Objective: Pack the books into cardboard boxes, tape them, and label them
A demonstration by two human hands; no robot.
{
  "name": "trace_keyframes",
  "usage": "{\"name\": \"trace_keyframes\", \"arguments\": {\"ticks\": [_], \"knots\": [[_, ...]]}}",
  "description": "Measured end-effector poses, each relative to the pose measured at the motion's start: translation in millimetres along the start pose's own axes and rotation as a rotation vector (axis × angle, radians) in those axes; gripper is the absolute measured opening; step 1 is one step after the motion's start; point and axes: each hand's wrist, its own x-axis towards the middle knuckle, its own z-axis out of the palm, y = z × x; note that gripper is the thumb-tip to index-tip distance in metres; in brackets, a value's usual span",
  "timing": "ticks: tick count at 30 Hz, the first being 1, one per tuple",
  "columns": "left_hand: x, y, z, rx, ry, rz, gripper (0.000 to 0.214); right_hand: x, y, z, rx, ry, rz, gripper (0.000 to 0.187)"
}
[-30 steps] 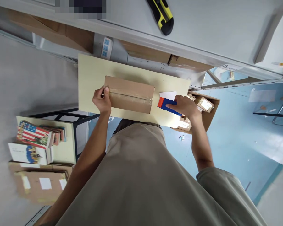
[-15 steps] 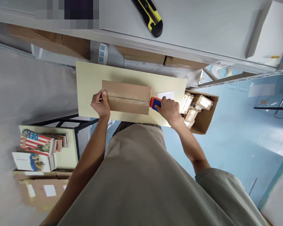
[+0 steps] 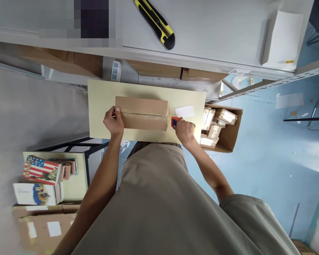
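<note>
Barely legible writing: a paper label (image 3: 239,71) on the shelf edge, beyond and to the right of the right hand (image 3: 184,131), bears black lettering, perhaps opening with a D; the rest is too blurred to read
Book covers: left of the left hand (image 3: 114,121) and nearer the body, a flag book (image 3: 42,170) shows stars, stripes and the Statue of Liberty; beside it a white book (image 3: 33,193) carries a blue and yellow picture; their print is too small to make out
Carton: plain brown carton (image 3: 142,113), long and closed; a dark lengthwise seam runs along its top; shiny clear tape shows at the right end; it lies flat on the pale yellow counter (image 3: 101,95), between the two hands
Left hand: pinching the carton's left end, thumb on top, fingers curled at the edge
Right hand: closed around a blue-and-orange tool (image 3: 174,122); the tool's orange end points at the carton's taped end, just beside it with a gap between
Near the right hand: white paper (image 3: 184,111) just beyond it; to its right an open box (image 3: 232,136) holding taped packages (image 3: 227,116) with white labels
Farther beyond both hands: a yellow-and-black cutter (image 3: 156,24) on the grey shelf (image 3: 215,32)
</note>
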Motion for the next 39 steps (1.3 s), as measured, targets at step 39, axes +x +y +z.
{"name": "trace_keyframes", "arguments": {"ticks": [39], "knots": [[-23,214,-16.9,-0.398,-0.108,0.667,0.015,44,32,-188,0.086,1.048,0.103,0.056]]}}
